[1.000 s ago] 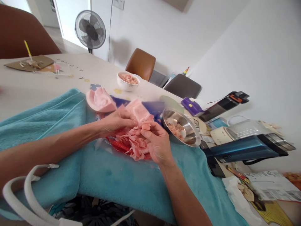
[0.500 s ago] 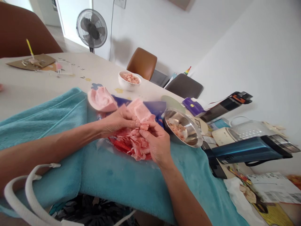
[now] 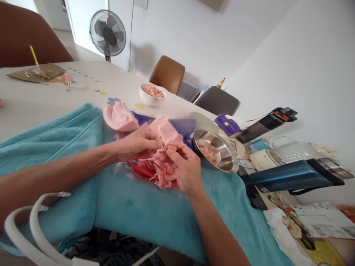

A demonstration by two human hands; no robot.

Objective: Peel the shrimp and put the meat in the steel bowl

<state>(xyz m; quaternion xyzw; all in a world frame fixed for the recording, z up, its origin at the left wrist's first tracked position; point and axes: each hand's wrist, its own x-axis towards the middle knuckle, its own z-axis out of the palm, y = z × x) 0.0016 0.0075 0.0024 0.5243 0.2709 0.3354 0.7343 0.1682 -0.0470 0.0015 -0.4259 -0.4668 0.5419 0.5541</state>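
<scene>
A small pink piece [image 3: 171,147] is held in front of the body, above a loose heap of pink shreds [image 3: 163,174]. It lies directly between the thumb and the forefinger of the right hand [image 3: 189,168], so the grip of this hand is closed upon it. By the left hand [image 3: 142,142], the same piece is approached from the other side; its thumb and fingers are bent together near the left edge of the piece, but whether the piece is also pinched by this grip cannot be told, because the fingertips are partly hidden.

Under the hands, the heap is carried by a red plastic wrapping [image 3: 140,170], which is spread on a teal towel [image 3: 138,212]. Just behind the fingers, a pale pink chunk [image 3: 165,129] is seen, and a larger curved pink chunk [image 3: 120,116] is placed beyond the left hand. To the right of the right hand, near it but apart, a metal bowl [image 3: 231,162] is found, tilted, with pinkish bits [image 3: 209,152] inside. Farther away, a white bowl [image 3: 149,100], filled with similar bits, is set on the table [image 3: 122,83]. At the far right, a blue bottle [image 3: 291,177] is laid.
</scene>
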